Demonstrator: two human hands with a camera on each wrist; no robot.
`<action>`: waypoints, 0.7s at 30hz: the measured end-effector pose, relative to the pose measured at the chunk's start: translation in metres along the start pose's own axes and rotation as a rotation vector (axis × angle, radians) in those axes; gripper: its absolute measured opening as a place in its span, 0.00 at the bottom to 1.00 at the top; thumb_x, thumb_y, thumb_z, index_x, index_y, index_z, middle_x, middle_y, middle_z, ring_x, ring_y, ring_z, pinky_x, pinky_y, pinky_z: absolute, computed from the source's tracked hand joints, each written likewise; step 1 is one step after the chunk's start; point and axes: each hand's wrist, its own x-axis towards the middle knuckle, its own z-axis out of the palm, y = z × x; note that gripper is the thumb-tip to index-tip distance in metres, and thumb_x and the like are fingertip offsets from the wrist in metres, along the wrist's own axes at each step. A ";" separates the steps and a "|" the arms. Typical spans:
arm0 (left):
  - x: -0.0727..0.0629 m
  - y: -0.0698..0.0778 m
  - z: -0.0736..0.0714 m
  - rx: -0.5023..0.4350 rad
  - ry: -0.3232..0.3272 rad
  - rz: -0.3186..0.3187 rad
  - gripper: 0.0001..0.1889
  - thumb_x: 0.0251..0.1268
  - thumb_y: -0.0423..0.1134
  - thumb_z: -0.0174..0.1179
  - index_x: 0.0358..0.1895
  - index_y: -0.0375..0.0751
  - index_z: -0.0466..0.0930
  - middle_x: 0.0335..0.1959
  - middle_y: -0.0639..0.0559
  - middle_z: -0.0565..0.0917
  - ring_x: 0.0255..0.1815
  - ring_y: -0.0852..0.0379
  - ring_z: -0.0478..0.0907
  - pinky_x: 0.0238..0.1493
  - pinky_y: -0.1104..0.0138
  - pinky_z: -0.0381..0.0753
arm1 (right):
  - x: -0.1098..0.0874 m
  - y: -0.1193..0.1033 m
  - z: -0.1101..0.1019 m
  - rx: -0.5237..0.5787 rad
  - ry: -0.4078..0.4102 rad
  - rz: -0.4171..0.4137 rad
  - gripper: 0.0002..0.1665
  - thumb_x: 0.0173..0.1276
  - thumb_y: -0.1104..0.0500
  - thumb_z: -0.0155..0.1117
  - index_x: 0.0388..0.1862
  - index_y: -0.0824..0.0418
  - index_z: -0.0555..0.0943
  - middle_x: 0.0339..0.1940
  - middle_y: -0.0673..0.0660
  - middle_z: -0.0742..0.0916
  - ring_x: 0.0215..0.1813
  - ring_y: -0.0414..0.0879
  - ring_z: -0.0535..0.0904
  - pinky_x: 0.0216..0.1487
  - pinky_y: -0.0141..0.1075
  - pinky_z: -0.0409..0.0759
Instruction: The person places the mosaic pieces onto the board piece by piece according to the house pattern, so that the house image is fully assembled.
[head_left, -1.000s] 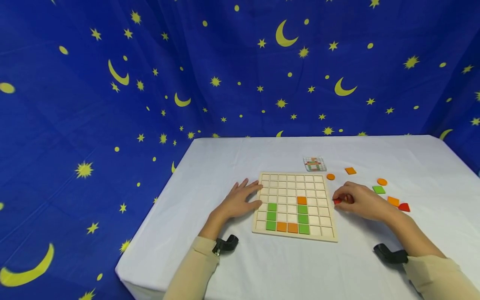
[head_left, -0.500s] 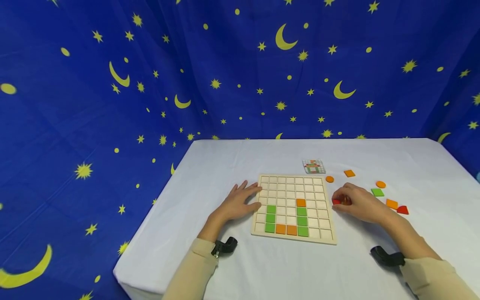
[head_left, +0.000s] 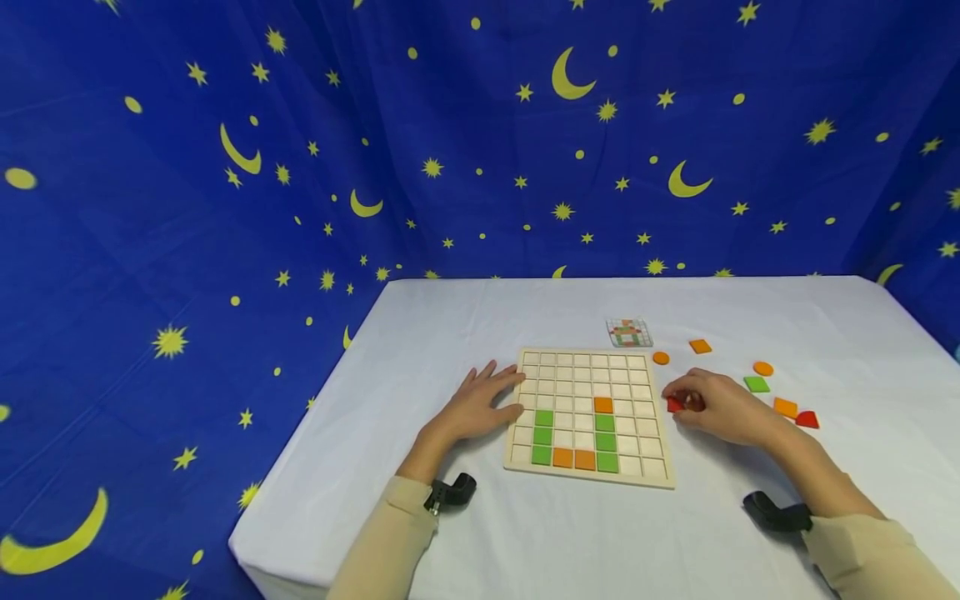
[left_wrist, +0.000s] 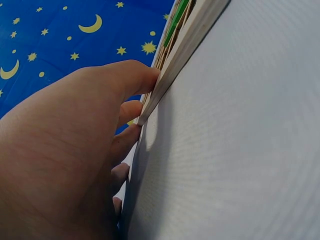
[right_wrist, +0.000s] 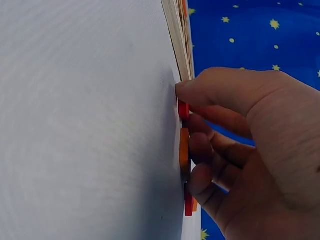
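In the head view, the left hand (head_left: pixel 474 407) rests at the left edge of the wooden grid board (head_left: pixel 558 387), fingers extended and holding nothing. The right hand (head_left: pixel 718 406) is just beside the board's right edge, thumb and forefinger pinching a red piece (head_left: pixel 675 404). On the board, green tiles (head_left: pixel 606 442) and orange tiles (head_left: pixel 573 459) form a U (its right arm topped with orange). A patterned card (head_left: pixel 628 332) lies behind the board; near it is an orange disc (head_left: pixel 661 358), with a green square (head_left: pixel 757 384) farther right.

In the left wrist view, the thumb touches the board's rim, close to some green.

In the right wrist view, the red piece sits at the thumb tip; an orange piece (right_wrist: pixel 184 155) stands out below it, by the other fingers.
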 end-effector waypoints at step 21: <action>0.000 0.002 -0.002 0.008 -0.001 -0.004 0.32 0.67 0.61 0.50 0.73 0.59 0.63 0.75 0.61 0.56 0.77 0.52 0.41 0.73 0.54 0.34 | 0.020 -0.027 0.004 0.108 0.009 -0.099 0.17 0.55 0.61 0.72 0.45 0.57 0.84 0.29 0.47 0.78 0.32 0.44 0.71 0.27 0.32 0.69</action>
